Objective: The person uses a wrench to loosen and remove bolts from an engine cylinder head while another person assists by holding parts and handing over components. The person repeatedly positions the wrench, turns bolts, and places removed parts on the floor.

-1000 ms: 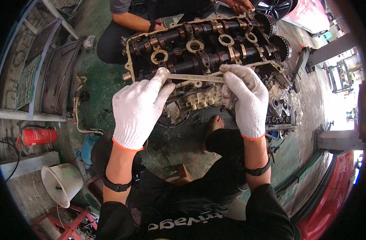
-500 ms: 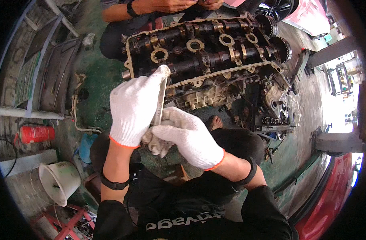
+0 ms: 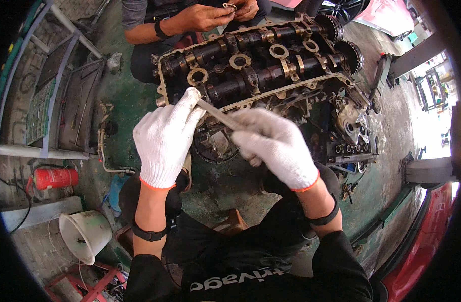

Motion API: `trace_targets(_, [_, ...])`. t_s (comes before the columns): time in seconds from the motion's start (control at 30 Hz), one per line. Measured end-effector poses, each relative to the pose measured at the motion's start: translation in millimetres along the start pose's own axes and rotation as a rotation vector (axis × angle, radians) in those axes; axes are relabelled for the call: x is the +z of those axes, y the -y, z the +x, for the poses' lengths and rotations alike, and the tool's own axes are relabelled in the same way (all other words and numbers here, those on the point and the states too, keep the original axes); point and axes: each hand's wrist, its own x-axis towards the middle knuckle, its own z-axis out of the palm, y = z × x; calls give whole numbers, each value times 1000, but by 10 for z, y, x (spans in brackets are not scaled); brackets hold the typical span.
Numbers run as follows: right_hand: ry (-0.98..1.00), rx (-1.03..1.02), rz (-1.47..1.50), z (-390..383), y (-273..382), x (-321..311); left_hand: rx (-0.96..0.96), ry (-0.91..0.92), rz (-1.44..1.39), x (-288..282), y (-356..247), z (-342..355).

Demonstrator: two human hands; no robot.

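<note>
My white-gloved left hand [image 3: 165, 138] pinches the upper-left end of a steel wrench [image 3: 214, 111] at the near side of an engine cylinder head [image 3: 263, 75]. My right hand [image 3: 273, 146], also gloved, is closed on the wrench's lower end and slightly blurred. The head's two dark camshafts [image 3: 220, 89] have brass-coloured bearing parts and toothed sprockets [image 3: 350, 56] at the right. What the wrench's left end sits on is hidden by my fingertips.
Across the engine a person's hands [image 3: 210, 20] hold a small metal part. At left are a metal rack [image 3: 64, 151], red extinguisher [image 3: 55, 178] and white bucket [image 3: 84, 234]. At right lie engine parts [image 3: 349, 126], a lift arm [image 3: 416, 53] and red car [image 3: 421, 236].
The wrench went from level to nearly upright as my right hand dropped toward me, and is now diagonal, my right hand having risen rightward. The other person's hands moved in beyond the engine.
</note>
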Motion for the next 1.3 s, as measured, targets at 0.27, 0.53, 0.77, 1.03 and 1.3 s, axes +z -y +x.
trace_targets(0.27, [-168,-61,-113,69,58,-274,-807,25,-822,-85,-170,84])
trace_targets(0.53, [-190,-109,-78,89,-11,-193,-1070,337,-886,-131,-83,247])
trace_targets(0.77, [-188,-141,-157,100,-20,-128,-1012,414,-838,-142,-85,297])
trace_targets(1.03, [-88,-29,-103,87,52,-164,-895,317,-752,-51,-89,254])
trace_targets(1.3, [267,235,135,91,51,-1,-827,272,-717,-42,-106,256])
